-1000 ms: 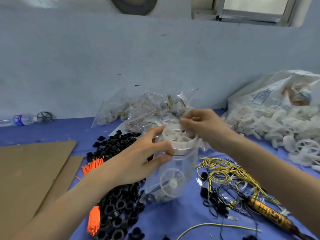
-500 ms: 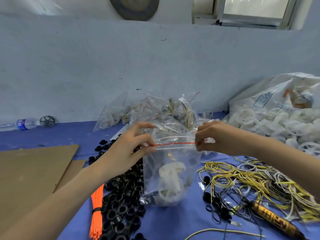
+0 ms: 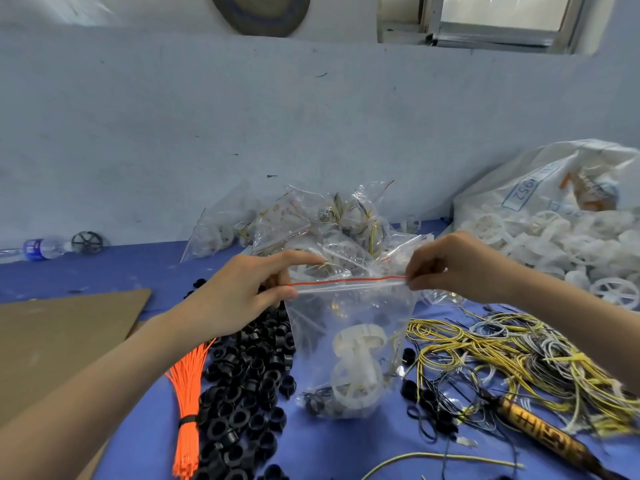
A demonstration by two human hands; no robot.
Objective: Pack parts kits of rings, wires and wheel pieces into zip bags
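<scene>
A clear zip bag (image 3: 349, 327) with a red seal line hangs upright over the blue table. My left hand (image 3: 242, 296) pinches the left end of its seal and my right hand (image 3: 457, 268) pinches the right end, stretching the top flat. White wheel pieces (image 3: 356, 368) and a few black rings lie in the bag's bottom. A heap of black rings (image 3: 249, 375) lies below my left hand. Yellow and grey wires (image 3: 512, 362) are tangled at the right.
Filled zip bags (image 3: 322, 223) pile up behind the held bag. A big sack of white wheel pieces (image 3: 561, 230) sits at the far right. Orange tie bundle (image 3: 188, 403), brown cardboard (image 3: 62, 334), a water bottle (image 3: 38, 247) and a patterned tool handle (image 3: 540, 434) also lie here.
A second ago my hands held the bag open around a wheel piece at its mouth. The piece dropped inside, and both hands moved apart to the seal's ends and pulled it straight.
</scene>
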